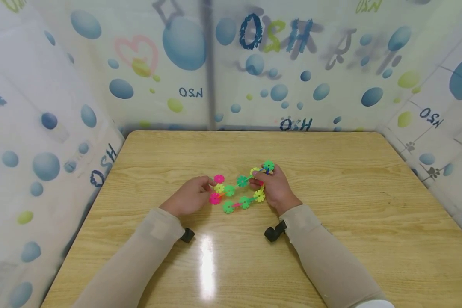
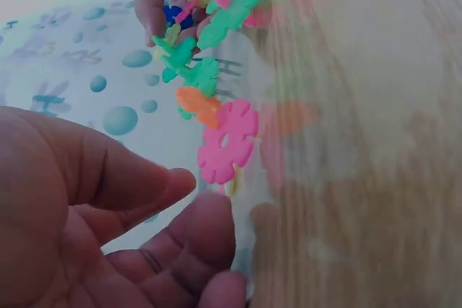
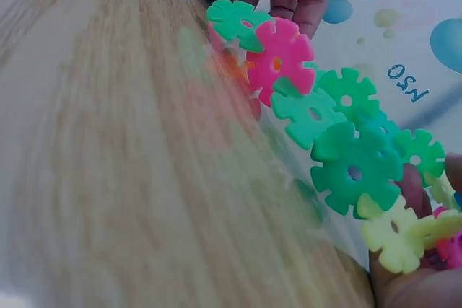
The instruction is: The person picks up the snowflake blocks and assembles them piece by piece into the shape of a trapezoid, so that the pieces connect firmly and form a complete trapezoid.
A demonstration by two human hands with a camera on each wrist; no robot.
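A chain of interlocking plastic flower discs (image 1: 229,190) in green, pink, yellow, orange and blue curves between the two hands, just over the table. My right hand (image 1: 279,188) grips its right end, fingers and thumb around the yellow and blue discs there. In the right wrist view, a yellow disc (image 3: 393,234) lies against that palm. My left hand (image 1: 192,194) is at the chain's left end. The left wrist view has its thumb and index finger parted, the fingertips right beside a pink disc (image 2: 229,142). An orange disc (image 2: 198,106) slots in next to that pink one.
The wooden table (image 1: 350,179) carries a bright glare patch near its front. Fabric walls (image 1: 277,77) with blue and green bubbles and printed letters rise behind it and at both sides. Dark wrist cameras (image 1: 275,232) protrude at the cuffs.
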